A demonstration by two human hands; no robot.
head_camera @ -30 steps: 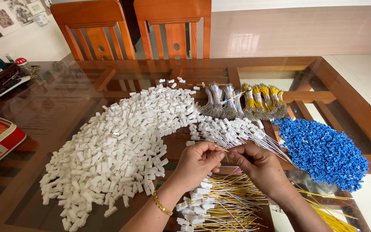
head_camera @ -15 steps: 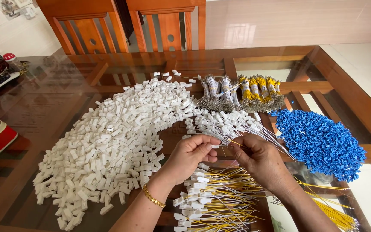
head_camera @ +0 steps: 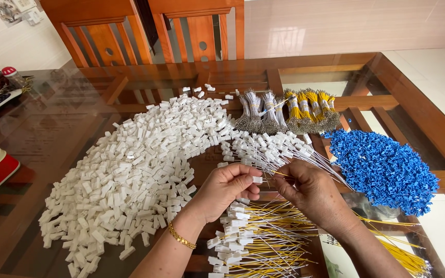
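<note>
Connector (head_camera: pixel 257 179) unmoved, in left grip (head_camera: pixel 228 184)

The left hand (head_camera: pixel 225 186) is pinching a small white connector (head_camera: pixel 257 179) between thumb and fingertips, and the right hand (head_camera: pixel 310 193) is meeting it from the right, seemingly feeding a thin yellow wire (head_camera: pixel 279 173) into it, though the joint is too small to make out. Both hands are hovering over the near middle of the glass-topped table (head_camera: pixel 57 134). A broad heap of white connectors (head_camera: pixel 135 170) is lying to the left, a blue heap (head_camera: pixel 384 167) to the right, and finished yellow and white leads (head_camera: pixel 263 242) are fanning out beneath the wrists. Tied wire bundles (head_camera: pixel 289 110) are lying farther back.
</note>
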